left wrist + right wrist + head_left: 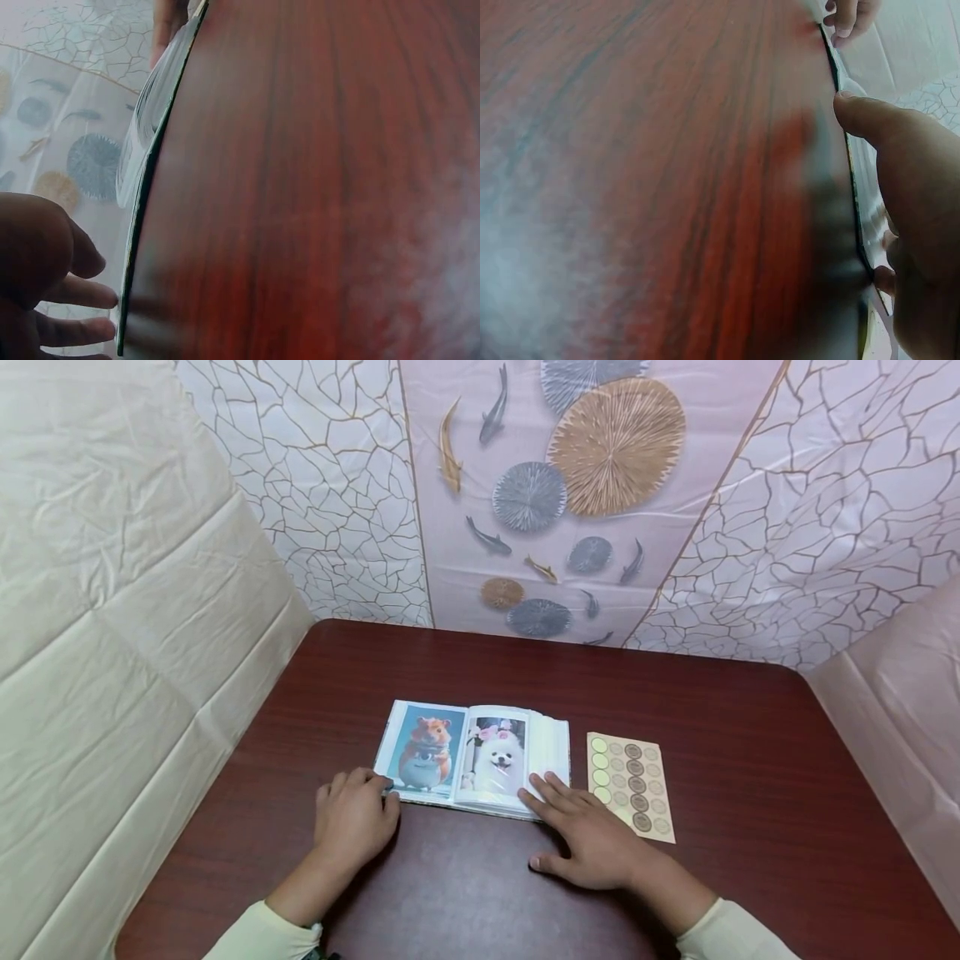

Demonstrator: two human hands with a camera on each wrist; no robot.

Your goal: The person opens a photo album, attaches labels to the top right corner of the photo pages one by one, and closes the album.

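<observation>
A small photo album [460, 752] lies spread on the table, its sleeves fanned at the right side. Its left page shows a hamster picture [427, 752], its right page a white fluffy dog [498, 760]. At the album's lower left corner, my left hand [356, 818] touches the edge with its fingertips. My right hand [592, 839] rests with spread, straight fingers on the lower right page, thumb out toward me. In the left wrist view the album's dark cover edge [142, 195] is seen side-on, beside the left fingers. The right wrist view shows the right thumb [862, 116] near that edge.
To the right of the album lies a cream sticker sheet [651, 785] with rows of round stickers, close to my right hand. The dark red-brown table [420, 668] meets a patterned cloth wall [352, 510] at the back. Pale cloth hangs on both sides.
</observation>
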